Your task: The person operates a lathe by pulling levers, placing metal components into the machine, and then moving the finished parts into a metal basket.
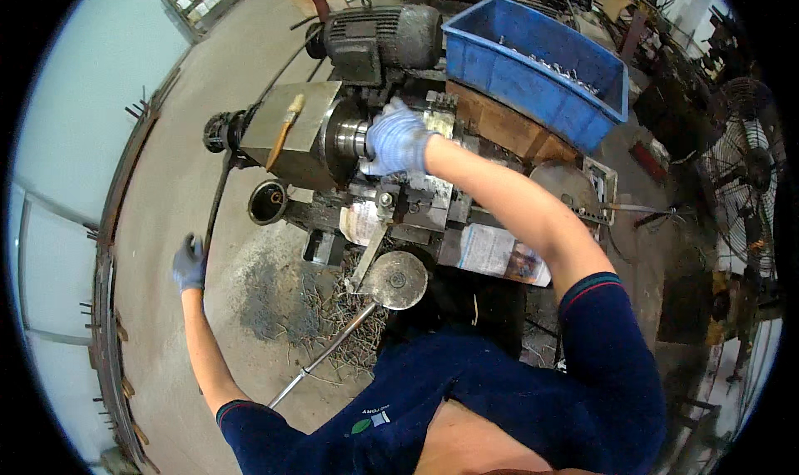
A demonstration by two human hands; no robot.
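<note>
Nearest me is the navy shirt (499, 383) along the bottom. At upper centre, the round chuck (344, 139) looks shiny and ringed; the right hand (399, 140), gloved, curls at its end, its grip hidden. How much is done there I can't tell, though small metal parts (574, 77) lie in the blue bin (524, 84), upper right. Left of the chuck, a brush (285, 134) rests on the metal box (270, 113). The left hand (190, 263), half-curled at the frame's left, may or may not grip anything.

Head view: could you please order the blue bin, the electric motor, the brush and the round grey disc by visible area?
1. Blue bin
2. Electric motor
3. Round grey disc
4. Brush, slender
</note>
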